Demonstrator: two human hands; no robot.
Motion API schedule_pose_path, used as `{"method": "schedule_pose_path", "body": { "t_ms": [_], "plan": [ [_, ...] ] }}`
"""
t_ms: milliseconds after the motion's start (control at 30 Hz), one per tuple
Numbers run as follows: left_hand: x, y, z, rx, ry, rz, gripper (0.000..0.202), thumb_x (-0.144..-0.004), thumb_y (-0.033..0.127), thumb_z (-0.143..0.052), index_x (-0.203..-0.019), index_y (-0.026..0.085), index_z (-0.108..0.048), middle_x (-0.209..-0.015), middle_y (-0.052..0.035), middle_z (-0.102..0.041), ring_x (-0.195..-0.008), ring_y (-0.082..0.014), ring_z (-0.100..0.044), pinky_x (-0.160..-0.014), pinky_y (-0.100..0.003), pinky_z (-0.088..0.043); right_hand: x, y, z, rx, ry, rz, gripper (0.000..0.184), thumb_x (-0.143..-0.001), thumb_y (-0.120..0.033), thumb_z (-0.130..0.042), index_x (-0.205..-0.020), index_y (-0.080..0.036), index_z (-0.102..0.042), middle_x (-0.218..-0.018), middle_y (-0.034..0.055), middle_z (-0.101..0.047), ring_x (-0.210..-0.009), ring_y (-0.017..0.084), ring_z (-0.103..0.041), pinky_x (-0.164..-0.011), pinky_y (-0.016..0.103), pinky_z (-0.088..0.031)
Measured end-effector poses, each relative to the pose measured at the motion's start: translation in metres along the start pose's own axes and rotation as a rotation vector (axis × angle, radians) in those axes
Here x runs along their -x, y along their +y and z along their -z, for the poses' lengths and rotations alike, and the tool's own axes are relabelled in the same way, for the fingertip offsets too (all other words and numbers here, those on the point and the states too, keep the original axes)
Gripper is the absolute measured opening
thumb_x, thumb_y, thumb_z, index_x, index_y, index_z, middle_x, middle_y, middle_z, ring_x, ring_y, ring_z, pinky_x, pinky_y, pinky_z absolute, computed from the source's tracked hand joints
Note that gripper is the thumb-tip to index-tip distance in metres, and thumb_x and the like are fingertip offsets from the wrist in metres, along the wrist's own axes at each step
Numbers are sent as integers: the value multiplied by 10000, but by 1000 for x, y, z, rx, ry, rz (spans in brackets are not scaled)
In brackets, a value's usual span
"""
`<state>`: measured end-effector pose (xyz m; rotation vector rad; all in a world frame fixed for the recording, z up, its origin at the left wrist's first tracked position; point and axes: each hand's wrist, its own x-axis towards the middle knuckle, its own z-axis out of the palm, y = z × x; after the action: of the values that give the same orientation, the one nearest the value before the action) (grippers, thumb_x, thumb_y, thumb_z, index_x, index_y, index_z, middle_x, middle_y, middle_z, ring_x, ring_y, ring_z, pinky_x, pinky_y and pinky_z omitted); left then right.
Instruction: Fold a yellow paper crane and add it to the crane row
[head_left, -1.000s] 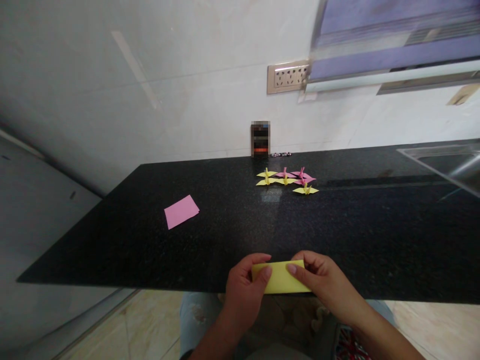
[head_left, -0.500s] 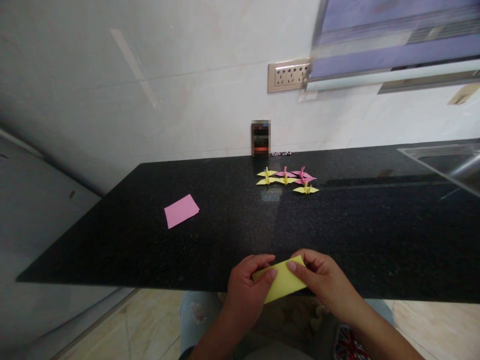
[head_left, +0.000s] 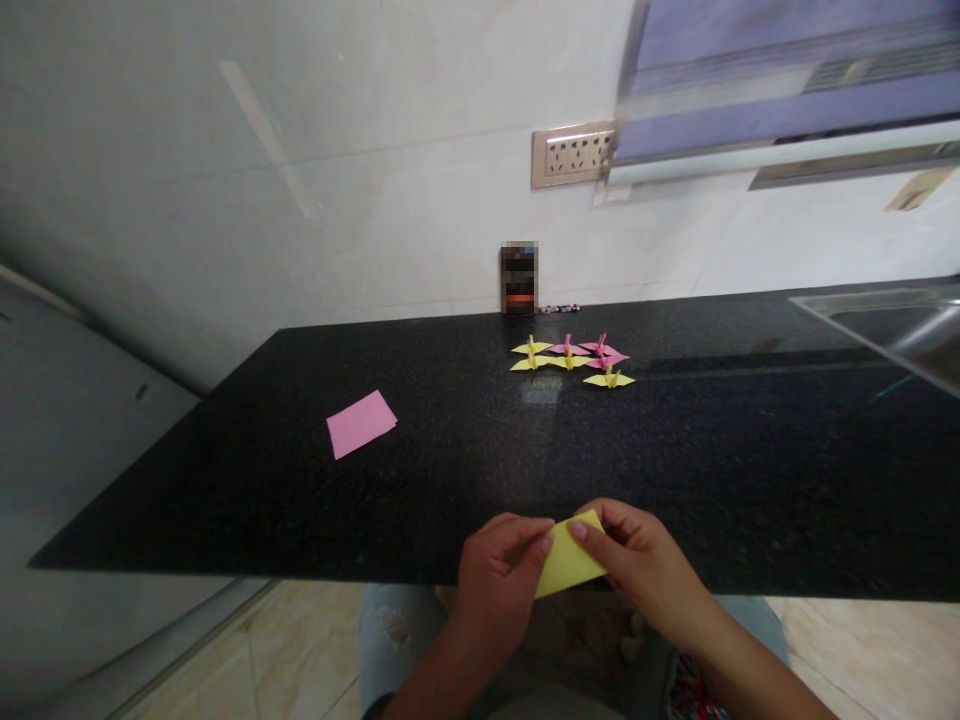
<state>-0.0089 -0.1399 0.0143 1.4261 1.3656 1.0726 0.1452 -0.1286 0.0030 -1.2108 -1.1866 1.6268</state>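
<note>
A folded sheet of yellow paper [head_left: 568, 560] is held between both hands at the front edge of the black counter. My left hand [head_left: 502, 565] pinches its left end, with thumb and index fingertip pressed together. My right hand [head_left: 637, 550] grips the upper right part, thumb on the face and the fingers behind, mostly hidden. Farther back on the counter sit several small paper cranes, among them a yellow crane [head_left: 610, 378] nearest to me and a pink crane [head_left: 600, 345] behind it. A pink stack of paper [head_left: 361, 424] lies to the left.
The black counter [head_left: 450, 430] meets a pale wall. A dark phone-like object [head_left: 519, 280], its front blurred out, leans on the wall beside a patterned strap [head_left: 559, 309]. To the right is a metal sink [head_left: 922, 330]; a socket panel [head_left: 574, 155] is on the wall.
My left thumb and index finger have closed together on the paper's left end, where they were apart before. Less of the yellow paper shows now. The right hand keeps its grip.
</note>
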Motion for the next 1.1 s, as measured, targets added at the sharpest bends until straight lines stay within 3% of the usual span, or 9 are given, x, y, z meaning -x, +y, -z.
{"method": "schedule_pose_path", "body": {
  "t_ms": [267, 1100],
  "plan": [
    [1, 1, 1, -18, -5, -9, 161, -748, 249, -540, -798, 193, -684, -733, -41, -616, -686, -152, -567, -617, -218, -422, 1, -3, 0, 38, 6, 16, 277, -775, -414, -503, -695, -153, -554, -558, -37, -438, -489, 75, -368, -451, 196, -280],
    [4, -3, 1, -76, -27, -35, 154, -748, 218, -536, -823, 183, -666, -750, -27, -611, -699, -131, -561, -627, -212, -428, 1, 3, 1, 15, 17, 32, 262, -777, -385, -516, -676, -145, -542, -558, -30, -452, -508, 79, -395, -470, 204, -294]
  ]
}}
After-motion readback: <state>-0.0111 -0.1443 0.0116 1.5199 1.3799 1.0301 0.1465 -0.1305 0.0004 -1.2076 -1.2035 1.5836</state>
